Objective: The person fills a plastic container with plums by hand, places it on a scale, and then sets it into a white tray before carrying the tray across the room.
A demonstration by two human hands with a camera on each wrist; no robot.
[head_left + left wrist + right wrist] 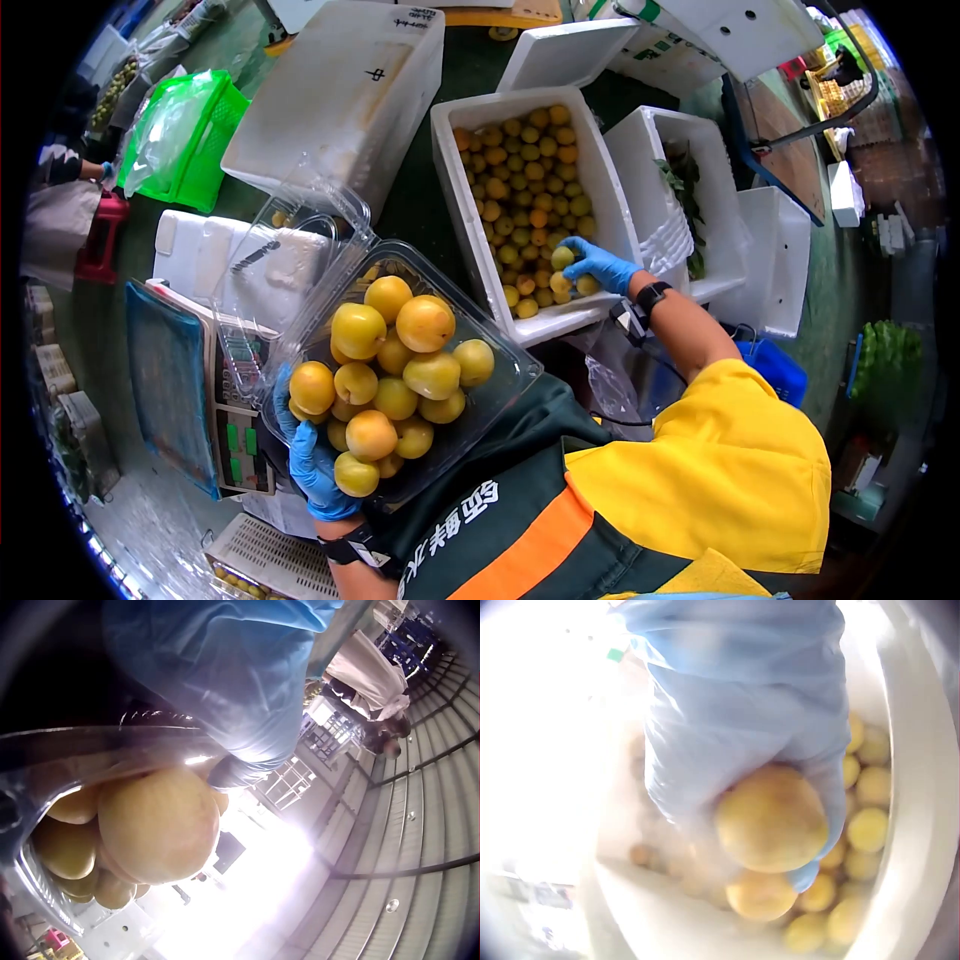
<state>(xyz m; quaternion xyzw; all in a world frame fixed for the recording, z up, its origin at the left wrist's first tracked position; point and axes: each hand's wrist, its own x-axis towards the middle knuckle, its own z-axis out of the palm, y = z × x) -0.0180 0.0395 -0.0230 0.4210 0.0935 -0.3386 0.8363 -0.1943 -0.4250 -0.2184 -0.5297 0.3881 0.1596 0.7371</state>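
My left hand [318,472], in a blue glove, grips the near left side of a clear plastic clamshell box [505,372]. The box's lid [262,285] is swung up at the left, and yellow-orange plums [395,398] are heaped inside. In the left wrist view a large plum [159,825] sits just below the gloved thumb area. Over a white foam box [455,195] of loose plums, my gloved right hand [603,268] holds a yellow-green plum [562,257]. The right wrist view shows gloved fingers curled round that plum [772,819], with another plum [761,896] right under it.
A second foam box [640,150] with green leaves stands to the right. Behind the clamshell are a large closed foam box [330,90] and a green crate [190,140]. A scale [240,400] lies at the left, above a white slatted crate [270,555].
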